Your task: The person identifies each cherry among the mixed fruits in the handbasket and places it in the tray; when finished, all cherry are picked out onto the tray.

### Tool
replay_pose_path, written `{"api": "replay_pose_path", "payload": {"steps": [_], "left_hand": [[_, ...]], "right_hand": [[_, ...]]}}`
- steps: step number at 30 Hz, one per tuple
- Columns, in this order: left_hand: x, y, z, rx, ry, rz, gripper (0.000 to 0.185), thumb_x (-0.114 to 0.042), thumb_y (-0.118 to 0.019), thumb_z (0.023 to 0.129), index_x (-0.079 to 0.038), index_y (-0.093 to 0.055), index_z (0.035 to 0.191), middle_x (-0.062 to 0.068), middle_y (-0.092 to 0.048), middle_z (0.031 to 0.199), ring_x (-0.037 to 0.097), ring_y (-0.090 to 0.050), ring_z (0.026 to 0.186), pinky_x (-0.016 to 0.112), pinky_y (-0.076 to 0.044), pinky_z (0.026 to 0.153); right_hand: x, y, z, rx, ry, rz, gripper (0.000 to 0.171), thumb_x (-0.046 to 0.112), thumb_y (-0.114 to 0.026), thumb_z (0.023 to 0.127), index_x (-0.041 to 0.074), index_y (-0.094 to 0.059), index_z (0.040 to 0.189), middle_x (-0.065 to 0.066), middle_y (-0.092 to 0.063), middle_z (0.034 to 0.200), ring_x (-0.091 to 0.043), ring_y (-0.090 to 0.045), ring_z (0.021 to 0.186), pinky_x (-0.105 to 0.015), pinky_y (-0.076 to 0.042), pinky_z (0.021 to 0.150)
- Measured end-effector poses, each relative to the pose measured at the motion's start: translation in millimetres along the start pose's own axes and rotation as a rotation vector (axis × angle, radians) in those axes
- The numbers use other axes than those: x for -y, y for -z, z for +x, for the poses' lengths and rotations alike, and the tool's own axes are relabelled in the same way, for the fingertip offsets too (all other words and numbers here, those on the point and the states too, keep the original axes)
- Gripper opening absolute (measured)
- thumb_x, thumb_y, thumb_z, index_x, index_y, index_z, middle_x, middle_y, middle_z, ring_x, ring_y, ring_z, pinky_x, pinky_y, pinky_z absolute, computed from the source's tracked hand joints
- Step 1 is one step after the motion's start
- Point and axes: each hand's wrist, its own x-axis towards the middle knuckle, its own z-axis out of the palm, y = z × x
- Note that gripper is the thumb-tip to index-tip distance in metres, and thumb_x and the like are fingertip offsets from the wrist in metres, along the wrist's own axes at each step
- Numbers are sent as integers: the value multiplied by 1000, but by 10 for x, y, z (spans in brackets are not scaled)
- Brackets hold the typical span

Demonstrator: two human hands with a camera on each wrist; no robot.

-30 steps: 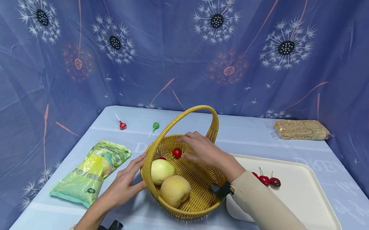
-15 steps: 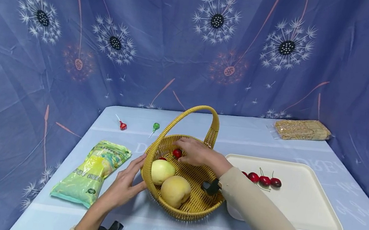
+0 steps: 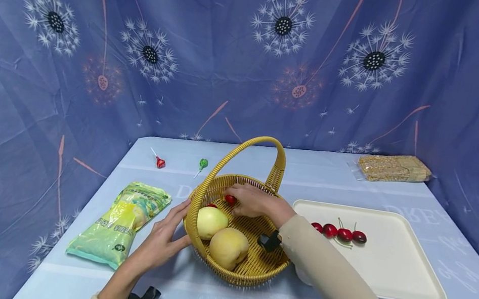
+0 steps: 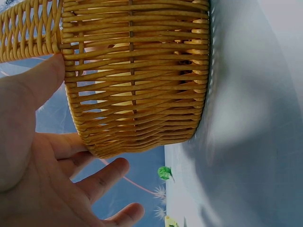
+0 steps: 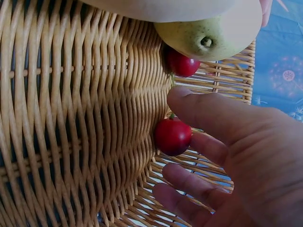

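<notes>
A yellow wicker basket (image 3: pixel 256 274) with a tall handle stands mid-table. My left hand (image 3: pixel 167 239) rests against its left side, fingers spread; in the left wrist view the thumb touches the rim beside the handle. Inside the basket, my right hand (image 3: pixel 250 201) reaches to the back wall. The right wrist view has a red cherry (image 5: pixel 173 137) between thumb and index finger, the thumb apart from it and the index finger right behind it. Another cherry (image 5: pixel 183 64) lies beside a pale yellow-green fruit (image 3: pixel 210 223). A yellow peach-like fruit (image 3: pixel 228 248) sits in front.
On the right, a cream tray (image 3: pixel 398 264) carries several cherries (image 3: pixel 344 235), partly behind the right sleeve. A green snack bag (image 3: pixel 118 227) lies left. Red (image 3: pixel 160 163) and green lollipops (image 3: pixel 203 163) are at the back, a packet of tan food (image 3: pixel 393 168) at back right.
My right hand has moved left and lower inside the basket, its fingers closing in around the cherry. More cherries on the tray show. My left hand and the basket stay put.
</notes>
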Motion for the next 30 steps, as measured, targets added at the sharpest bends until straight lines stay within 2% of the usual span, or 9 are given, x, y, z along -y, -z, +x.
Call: {"api": "replay_pose_path", "payload": {"steps": [4,10,15,20,30], "left_hand": [[-2,-4,1,4,3,0,73,-35,-65,87,-18,-29,149,6,-28,156,34,-34,139,62,-26,102],[-10,-5,-4,9,7,2,72,-36,-64,88,-19,-29,149,6,-28,156,34,-33,139,62,-27,101],[-12,1,-4,5,2,5,71,-35,-64,88,-19,-30,149,6,-28,156,34,-34,139,62,-27,101],[-4,3,-3,3,-3,0,72,-34,-64,88,-19,-30,149,6,-28,156,34,-33,139,62,-27,101],[-3,5,-3,7,6,-9,72,-34,-65,88,-18,-30,149,6,-28,156,34,-33,140,61,-25,102]], "right_hand": [[-11,-8,4,-2,16,-20,55,23,-67,88,14,-47,138,-6,-50,138,-22,-49,123,-41,-33,108],[-29,-27,-4,-7,19,-39,48,24,-68,87,14,-54,132,-6,-55,126,-22,-53,112,-38,-40,100],[-35,-46,-21,12,-8,-33,45,26,-66,88,16,-55,130,-6,-56,126,-21,-54,115,-37,-44,96],[-33,-59,-43,6,-17,-17,38,24,-68,87,14,-60,123,-5,-58,112,-17,-56,99,-34,-47,84],[-41,-35,-72,-46,20,-11,30,16,-68,87,12,-63,117,-5,-60,110,-18,-56,99,-33,-48,85]]}}
